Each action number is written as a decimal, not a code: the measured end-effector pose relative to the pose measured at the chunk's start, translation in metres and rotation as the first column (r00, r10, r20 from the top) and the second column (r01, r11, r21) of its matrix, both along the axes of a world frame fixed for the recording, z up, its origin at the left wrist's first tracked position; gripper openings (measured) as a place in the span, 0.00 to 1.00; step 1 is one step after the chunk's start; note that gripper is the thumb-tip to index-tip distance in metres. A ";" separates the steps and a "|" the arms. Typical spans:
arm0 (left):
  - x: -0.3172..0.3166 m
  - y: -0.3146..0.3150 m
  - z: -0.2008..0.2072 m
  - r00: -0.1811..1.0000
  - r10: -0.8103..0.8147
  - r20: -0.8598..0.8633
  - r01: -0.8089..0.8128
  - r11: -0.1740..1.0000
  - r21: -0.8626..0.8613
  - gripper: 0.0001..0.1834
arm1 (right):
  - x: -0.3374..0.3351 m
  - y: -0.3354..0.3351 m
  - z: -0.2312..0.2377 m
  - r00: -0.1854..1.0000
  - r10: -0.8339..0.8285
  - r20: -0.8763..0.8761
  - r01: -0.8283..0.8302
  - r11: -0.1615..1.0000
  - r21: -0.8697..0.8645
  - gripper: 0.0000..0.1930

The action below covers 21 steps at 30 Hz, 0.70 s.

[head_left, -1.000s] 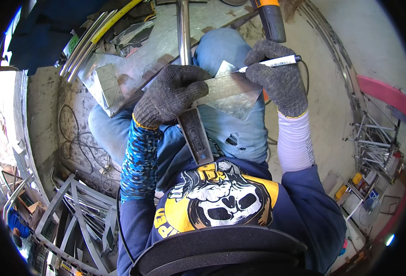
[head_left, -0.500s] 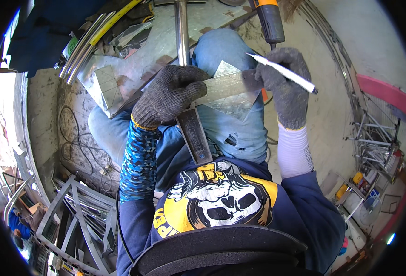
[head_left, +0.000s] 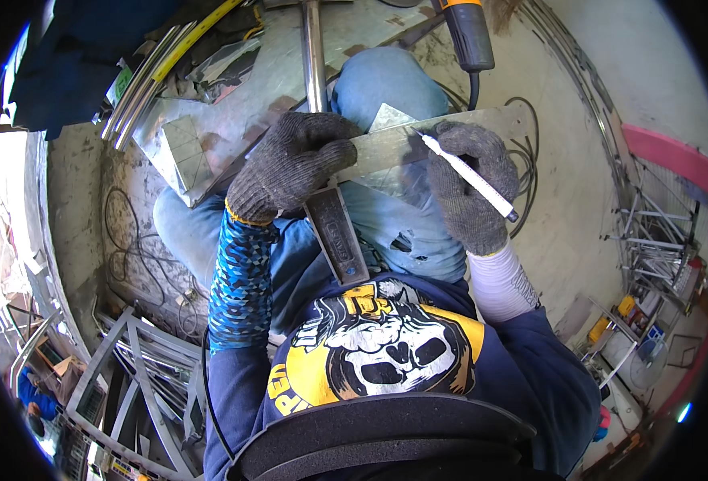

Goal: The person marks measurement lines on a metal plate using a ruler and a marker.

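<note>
My left hand (head_left: pixel 290 168), in a dark knit glove, is closed on a try square. The square's dark handle (head_left: pixel 336 234) points back toward my body, and its flat steel blade (head_left: pixel 386 151) extends to the right. Under the blade, a shiny sheet-metal piece (head_left: pixel 388 118) lies on my knee, partly hidden. My right hand (head_left: pixel 482 200), gloved alike, grips a white marker pen (head_left: pixel 473 178) with a dark end. The pen's tip is over the blade near its far edge; whether it touches cannot be seen.
A metal pole (head_left: pixel 314 64) stands beyond my left hand. A corded power tool (head_left: pixel 468 36) lies at the far right of my knee, its cable (head_left: pixel 534 132) looping down. A marked metal piece (head_left: pixel 184 148) rests on sheet metal at left. Metal frames (head_left: pixel 133 377) sit lower left.
My right hand has moved left and closer to my body, bringing the pen tip over the blade. The blade's right end now shows beyond that hand. My left hand is nearly still.
</note>
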<state>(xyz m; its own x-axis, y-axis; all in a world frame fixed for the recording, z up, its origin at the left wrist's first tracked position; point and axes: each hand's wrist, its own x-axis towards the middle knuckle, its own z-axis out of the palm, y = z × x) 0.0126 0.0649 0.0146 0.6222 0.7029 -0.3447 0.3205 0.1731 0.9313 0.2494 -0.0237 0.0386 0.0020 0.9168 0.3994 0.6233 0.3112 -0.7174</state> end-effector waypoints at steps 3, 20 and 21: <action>0.000 0.001 0.002 0.999 0.030 0.036 -0.029 0.999 -0.039 0.16 | -0.003 0.000 0.005 0.999 -0.020 -0.027 0.018 0.999 -0.047 0.09; 0.000 0.000 -0.006 0.999 0.008 0.035 -0.008 1.000 -0.001 0.13 | 0.009 0.030 0.030 0.958 -0.222 -0.179 0.125 0.891 -0.436 0.11; 0.000 0.001 -0.005 0.999 0.010 0.035 -0.010 1.000 -0.002 0.13 | 0.007 0.033 0.035 0.978 -0.174 -0.116 0.106 0.892 -0.440 0.11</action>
<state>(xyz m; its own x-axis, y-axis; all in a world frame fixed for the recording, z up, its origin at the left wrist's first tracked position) 0.0126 0.0657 0.0093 0.6269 0.7085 -0.3240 0.2856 0.1778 0.9417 0.2568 0.0095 0.0739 0.1711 0.9841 -0.0479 0.5132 -0.1305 -0.8483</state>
